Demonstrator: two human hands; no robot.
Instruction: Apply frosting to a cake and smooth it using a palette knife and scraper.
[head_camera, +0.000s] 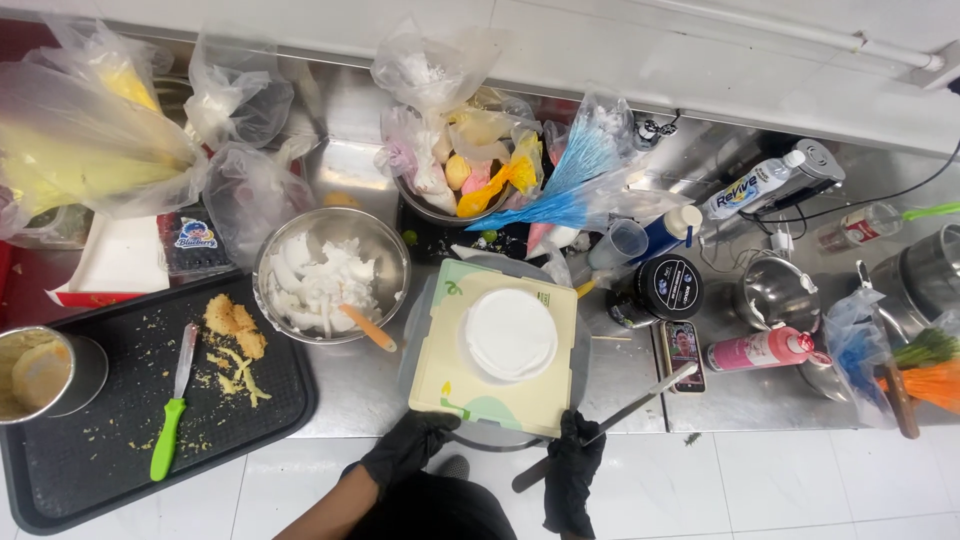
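Stainless steel counter (350, 390) runs the full width, scuffed and reflective, backed by a pale wall (600, 50) with a white pipe (800, 30) along its upper right. White tiled floor (780, 490) with thin grout lines shows below the counter's front edge. Light is bright, even and overhead, with soft glare on the steel and short shadows.

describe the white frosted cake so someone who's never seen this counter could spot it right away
On the steel counter, near its front edge, a pale yellow square board sits between the two black-gloved hands. The small white cake stands on it: round, flat-topped and smooth, unlike the lumpy white cream in the bowl beside it.
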